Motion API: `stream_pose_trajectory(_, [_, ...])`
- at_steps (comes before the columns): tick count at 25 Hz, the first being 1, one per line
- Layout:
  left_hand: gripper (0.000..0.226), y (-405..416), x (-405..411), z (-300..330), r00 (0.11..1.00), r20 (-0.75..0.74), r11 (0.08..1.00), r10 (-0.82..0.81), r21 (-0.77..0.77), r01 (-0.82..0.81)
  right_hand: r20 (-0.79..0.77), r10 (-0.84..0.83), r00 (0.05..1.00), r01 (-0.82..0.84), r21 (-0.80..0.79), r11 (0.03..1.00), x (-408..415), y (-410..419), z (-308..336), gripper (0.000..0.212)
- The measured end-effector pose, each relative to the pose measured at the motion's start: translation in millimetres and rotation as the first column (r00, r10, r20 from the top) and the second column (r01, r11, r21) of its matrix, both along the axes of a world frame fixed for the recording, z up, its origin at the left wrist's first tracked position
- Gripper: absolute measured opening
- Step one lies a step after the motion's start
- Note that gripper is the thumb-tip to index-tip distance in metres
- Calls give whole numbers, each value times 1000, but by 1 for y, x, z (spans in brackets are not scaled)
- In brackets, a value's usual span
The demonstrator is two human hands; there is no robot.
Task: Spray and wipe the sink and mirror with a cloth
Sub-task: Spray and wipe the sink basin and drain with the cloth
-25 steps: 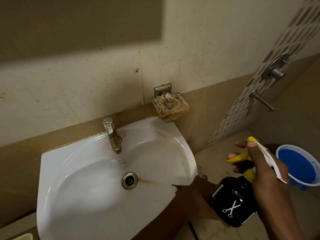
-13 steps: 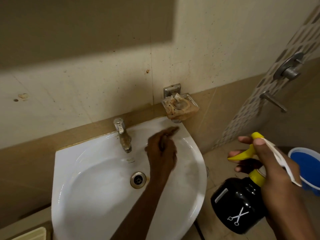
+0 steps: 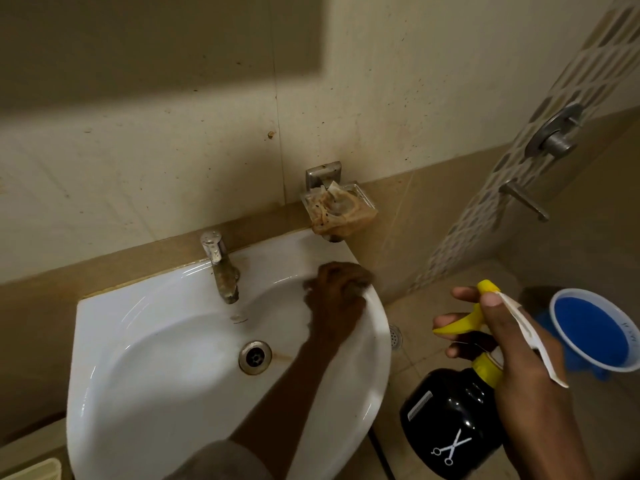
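The white sink (image 3: 138,306) is fixed to the tiled wall, with a brown stain beside its drain (image 3: 255,357). My left hand (image 3: 336,299) reaches across the basin and presses on the inner right rim. It is closed over a small dark cloth (image 3: 362,284) that is mostly hidden under the fingers. My right hand (image 3: 526,375) hangs to the right of the sink and grips a black spray bottle (image 3: 450,420) with a yellow trigger, its nozzle pointing up and left. No mirror is in view.
A stained metal tap (image 3: 221,268) stands at the back of the basin. A dirty soap dish (image 3: 339,209) juts from the wall above the rim. A blue mug (image 3: 592,330) sits on the floor at right, under a shower valve (image 3: 554,133).
My left hand moved from the sink's front right edge into the basin, then right onto the inner right rim. The spray bottle has stayed in about the same place.
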State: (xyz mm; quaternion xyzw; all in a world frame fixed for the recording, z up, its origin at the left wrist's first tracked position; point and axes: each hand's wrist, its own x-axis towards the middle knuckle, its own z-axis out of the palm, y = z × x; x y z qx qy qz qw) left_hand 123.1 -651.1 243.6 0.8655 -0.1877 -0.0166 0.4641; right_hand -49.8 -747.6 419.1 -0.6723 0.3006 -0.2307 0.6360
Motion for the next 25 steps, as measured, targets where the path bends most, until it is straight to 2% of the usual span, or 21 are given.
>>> stream_pose_trajectory(3, [34, -9, -40, -2, 992, 21, 957, -121, -264, 122, 22, 18, 1000, -19, 8, 1000, 0, 2, 0, 27])
stream_pose_trajectory(5, [38, 6, -59, -3, 964, 75, 915, -254, -306, 264, 22, 19, 1000, -20, 19, 1000, -1, 3, -4, 26])
stream_pose_trajectory(7, [36, 35, -78, -1, 903, 37, 836, -428, -364, 411, 10, 13, 1000, -13, 16, 1000, -2, 5, -8, 27])
stream_pose_trajectory(10, [16, 89, -92, 8, 742, -202, 730, -640, -462, 504, -20, 48, 999, -48, 1, 999, 0, 9, -9, 29])
stream_pose_trajectory(12, [17, 132, -88, 19, 563, -341, 654, -752, -491, 576, -31, 75, 997, -75, -9, 997, 2, 14, -7, 32])
stream_pose_trajectory(13, [21, 153, -82, 25, 519, -390, 648, -761, -499, 575, -34, 89, 995, -89, -7, 996, 4, 16, -7, 34])
stream_pose_trajectory(14, [26, 170, -76, 29, 533, -433, 685, -727, -506, 523, -40, 104, 994, -105, -1, 995, 5, 19, -5, 34])
stream_pose_trajectory(15, [31, 184, -69, 30, 599, -464, 750, -653, -506, 426, -44, 119, 992, -119, 2, 993, 6, 23, -5, 34])
stream_pose_trajectory(16, [35, 191, -62, 28, 696, -479, 820, -535, -491, 293, -45, 125, 991, -125, 3, 992, 7, 27, -5, 34])
stream_pose_trajectory(18, [36, 185, -46, 16, 875, -448, 934, -180, -357, 10, -46, 121, 992, -121, 2, 993, 5, 32, -9, 32])
stream_pose_trajectory(19, [40, 173, -38, 6, 908, -418, 954, -36, -285, -93, -47, 120, 992, -120, 2, 993, 3, 34, -11, 32])
stream_pose_trajectory(20, [47, 159, -32, -5, 921, -387, 960, 34, -245, -138, -51, 123, 991, -123, 3, 992, 0, 35, -12, 32])
stream_pose_trajectory(22, [50, 136, -25, -31, 949, -315, 971, 10, -225, -84, -53, 116, 992, -115, 24, 993, -9, 35, -14, 32])
stream_pose_trajectory(25, [41, 120, -32, -64, 996, -73, 989, -46, -144, 35, -52, 86, 995, -84, 46, 995, -26, 28, -16, 40])
